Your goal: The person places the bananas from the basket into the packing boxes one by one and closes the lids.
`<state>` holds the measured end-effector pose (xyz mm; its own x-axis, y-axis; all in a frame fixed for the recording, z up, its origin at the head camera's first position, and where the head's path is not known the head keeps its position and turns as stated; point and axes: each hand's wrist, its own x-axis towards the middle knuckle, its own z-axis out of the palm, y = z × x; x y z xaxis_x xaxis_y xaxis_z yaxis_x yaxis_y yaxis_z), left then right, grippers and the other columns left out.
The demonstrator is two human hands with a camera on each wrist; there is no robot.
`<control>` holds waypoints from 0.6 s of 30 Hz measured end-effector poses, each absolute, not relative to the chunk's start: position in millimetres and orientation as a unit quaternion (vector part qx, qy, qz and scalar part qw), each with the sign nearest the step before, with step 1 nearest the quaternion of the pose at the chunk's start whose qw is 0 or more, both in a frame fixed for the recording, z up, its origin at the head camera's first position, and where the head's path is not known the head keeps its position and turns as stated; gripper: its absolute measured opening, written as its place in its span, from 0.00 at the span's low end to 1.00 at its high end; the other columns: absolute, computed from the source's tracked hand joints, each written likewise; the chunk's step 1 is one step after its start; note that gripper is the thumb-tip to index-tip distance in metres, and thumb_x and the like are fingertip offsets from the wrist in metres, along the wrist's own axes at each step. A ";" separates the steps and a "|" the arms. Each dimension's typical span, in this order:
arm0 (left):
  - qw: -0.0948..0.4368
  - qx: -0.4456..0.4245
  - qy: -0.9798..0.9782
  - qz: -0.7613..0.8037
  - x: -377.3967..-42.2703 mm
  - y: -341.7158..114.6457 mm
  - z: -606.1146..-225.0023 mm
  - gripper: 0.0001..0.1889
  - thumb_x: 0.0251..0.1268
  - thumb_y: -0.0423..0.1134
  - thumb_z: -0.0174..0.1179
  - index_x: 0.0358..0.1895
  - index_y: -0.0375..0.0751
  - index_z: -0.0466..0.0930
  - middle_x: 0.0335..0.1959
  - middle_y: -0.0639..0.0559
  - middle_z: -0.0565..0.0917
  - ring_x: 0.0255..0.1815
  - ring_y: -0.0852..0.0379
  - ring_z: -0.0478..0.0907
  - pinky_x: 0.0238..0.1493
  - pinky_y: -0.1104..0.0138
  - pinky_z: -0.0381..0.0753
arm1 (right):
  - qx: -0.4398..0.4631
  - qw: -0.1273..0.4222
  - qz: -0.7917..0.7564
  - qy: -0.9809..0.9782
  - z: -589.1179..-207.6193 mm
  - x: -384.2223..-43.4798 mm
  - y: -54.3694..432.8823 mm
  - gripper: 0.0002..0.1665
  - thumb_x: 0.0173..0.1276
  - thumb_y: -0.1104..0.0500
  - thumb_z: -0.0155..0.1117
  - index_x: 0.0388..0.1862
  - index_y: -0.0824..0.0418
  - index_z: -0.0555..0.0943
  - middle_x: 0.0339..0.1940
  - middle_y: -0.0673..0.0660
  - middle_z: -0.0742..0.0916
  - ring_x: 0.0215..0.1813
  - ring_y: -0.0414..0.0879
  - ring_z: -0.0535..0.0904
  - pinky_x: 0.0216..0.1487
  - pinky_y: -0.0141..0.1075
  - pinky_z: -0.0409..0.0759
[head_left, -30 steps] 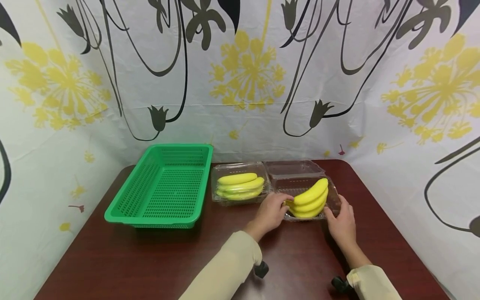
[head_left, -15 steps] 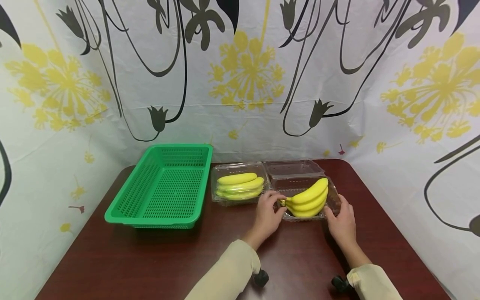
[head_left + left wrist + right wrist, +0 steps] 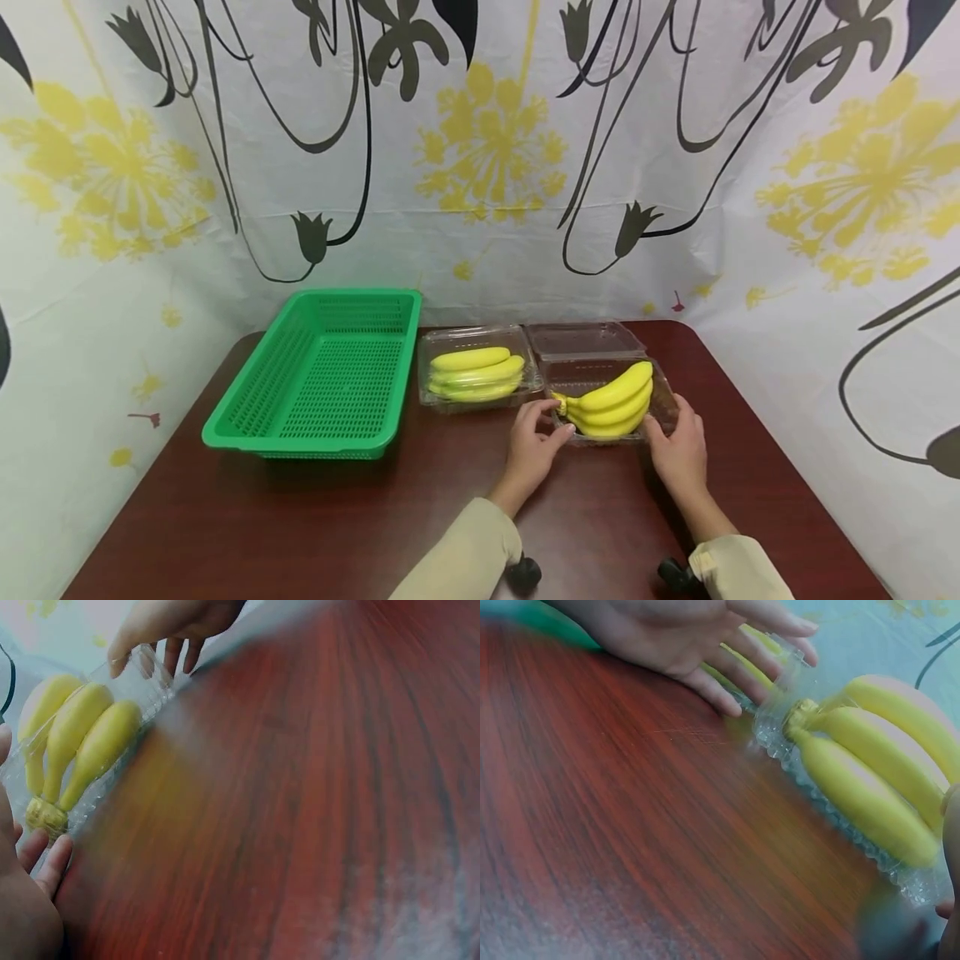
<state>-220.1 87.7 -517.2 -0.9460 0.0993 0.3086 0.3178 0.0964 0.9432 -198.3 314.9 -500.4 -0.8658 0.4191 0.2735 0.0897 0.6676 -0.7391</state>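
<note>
A bunch of yellow bananas (image 3: 609,407) lies in a clear plastic clamshell container (image 3: 573,379), its stem toward the left. The container's lid (image 3: 583,340) is folded back toward the wall. My left hand (image 3: 527,457) is at the container's front left corner beside the stem (image 3: 46,815). Its fingers are extended along the left wall, as the right wrist view shows. My right hand (image 3: 681,457) grips the front right corner, thumb on the near side and fingers around the right side; the left wrist view shows its fingertips (image 3: 120,664) over the rim.
Left of this container is another clear container (image 3: 480,337) with several bananas (image 3: 476,375) inside. Farther left stands a green perforated plastic basket (image 3: 337,446) with nothing in it. All rest on a dark red-brown table (image 3: 315,533), backed by a patterned cloth (image 3: 480,275).
My left fingers have moved off the banana stem, leftward and down to the container's left corner. The right hand stays at the right corner, and the bananas lie as before.
</note>
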 end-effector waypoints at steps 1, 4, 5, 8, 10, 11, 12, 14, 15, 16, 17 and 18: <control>0.081 -0.143 -0.737 -0.656 -220.6 86.7 -517.1 0.21 0.61 0.41 0.68 0.57 0.45 0.79 0.55 0.55 0.75 0.49 0.55 0.75 0.40 0.68 0.79 | -0.143 0.219 0.380 -0.887 -500.6 -199.3 314.4 0.38 0.71 0.53 0.59 0.73 0.67 0.60 0.62 0.73 0.69 0.62 0.68 0.65 0.58 0.63 0.63; 0.075 -0.147 -0.737 -0.656 -222.2 85.5 -517.3 0.21 0.61 0.39 0.68 0.58 0.44 0.79 0.57 0.55 0.75 0.51 0.55 0.75 0.42 0.69 0.80 | -0.145 0.226 0.376 -0.887 -499.1 -201.2 314.0 0.36 0.70 0.53 0.60 0.72 0.67 0.62 0.61 0.73 0.70 0.64 0.70 0.64 0.60 0.65 0.58; 0.071 -0.148 -0.736 -0.657 -222.6 85.9 -517.2 0.21 0.61 0.39 0.68 0.58 0.44 0.78 0.57 0.55 0.75 0.51 0.56 0.75 0.42 0.69 0.80 | -0.148 0.226 0.377 -0.886 -498.0 -201.1 314.4 0.36 0.70 0.53 0.60 0.72 0.67 0.62 0.61 0.73 0.71 0.64 0.70 0.63 0.59 0.66 0.57; 0.064 -0.149 -0.733 -0.660 -223.5 86.5 -517.7 0.22 0.61 0.38 0.68 0.58 0.44 0.78 0.59 0.54 0.75 0.54 0.56 0.74 0.44 0.69 0.80 | -0.153 0.221 0.385 -0.883 -493.1 -201.1 315.2 0.37 0.70 0.52 0.59 0.72 0.66 0.62 0.61 0.73 0.71 0.65 0.71 0.60 0.59 0.69 0.52; 0.060 -0.149 -0.734 -0.660 -223.2 85.9 -517.7 0.22 0.61 0.38 0.68 0.59 0.44 0.78 0.60 0.53 0.75 0.55 0.55 0.74 0.44 0.69 0.80 | -0.158 0.220 0.389 -0.881 -488.6 -201.7 316.2 0.37 0.71 0.52 0.58 0.73 0.66 0.61 0.61 0.73 0.71 0.65 0.71 0.60 0.59 0.69 0.51; 0.059 -0.149 -0.734 -0.660 -223.2 85.6 -517.8 0.22 0.61 0.38 0.68 0.59 0.44 0.78 0.61 0.53 0.75 0.55 0.55 0.74 0.45 0.68 0.80 | -0.159 0.221 0.390 -0.880 -485.9 -202.4 317.2 0.37 0.71 0.52 0.58 0.73 0.66 0.61 0.61 0.73 0.71 0.65 0.71 0.60 0.59 0.68 0.52; 0.059 -0.149 -0.735 -0.659 -223.1 85.3 -517.9 0.22 0.61 0.38 0.68 0.59 0.45 0.78 0.61 0.53 0.75 0.55 0.55 0.74 0.45 0.68 0.80 | -0.159 0.223 0.390 -0.879 -482.7 -203.7 318.6 0.37 0.71 0.52 0.58 0.73 0.66 0.61 0.61 0.73 0.71 0.64 0.70 0.61 0.59 0.67 0.53; 0.057 -0.146 -0.735 -0.659 -222.4 84.1 -517.6 0.22 0.61 0.38 0.68 0.59 0.45 0.78 0.61 0.53 0.75 0.56 0.55 0.74 0.46 0.68 0.80 | -0.158 0.232 0.391 -0.876 -475.2 -207.6 322.6 0.36 0.71 0.53 0.58 0.73 0.66 0.61 0.60 0.72 0.72 0.63 0.69 0.63 0.59 0.64 0.57; 0.055 -0.144 -0.735 -0.661 -222.2 83.8 -518.1 0.22 0.61 0.38 0.68 0.59 0.45 0.78 0.61 0.53 0.76 0.55 0.55 0.75 0.46 0.68 0.80 | -0.158 0.238 0.392 -0.875 -470.9 -209.9 325.3 0.36 0.72 0.53 0.57 0.73 0.66 0.62 0.60 0.72 0.72 0.62 0.68 0.65 0.58 0.63 0.60; 0.052 -0.141 -0.733 -0.663 -221.8 83.4 -518.4 0.22 0.61 0.38 0.69 0.59 0.46 0.78 0.61 0.54 0.76 0.55 0.56 0.75 0.46 0.68 0.80 | -0.157 0.243 0.394 -0.872 -466.3 -212.4 328.3 0.35 0.72 0.53 0.57 0.73 0.65 0.62 0.59 0.72 0.73 0.61 0.67 0.66 0.58 0.61 0.62; 0.047 -0.138 -0.732 -0.665 -221.4 83.0 -518.9 0.22 0.60 0.39 0.69 0.59 0.46 0.78 0.61 0.54 0.76 0.55 0.57 0.76 0.46 0.68 0.80 | -0.156 0.247 0.397 -0.870 -461.4 -214.9 331.3 0.35 0.72 0.53 0.57 0.73 0.65 0.62 0.59 0.72 0.73 0.61 0.66 0.68 0.58 0.60 0.65; 0.043 -0.134 -0.731 -0.667 -220.7 82.5 -519.4 0.22 0.60 0.39 0.69 0.59 0.47 0.79 0.61 0.55 0.76 0.54 0.58 0.76 0.47 0.68 0.80 | -0.155 0.248 0.401 -0.868 -456.2 -217.4 334.5 0.35 0.72 0.53 0.57 0.73 0.65 0.62 0.60 0.72 0.73 0.60 0.66 0.69 0.58 0.59 0.67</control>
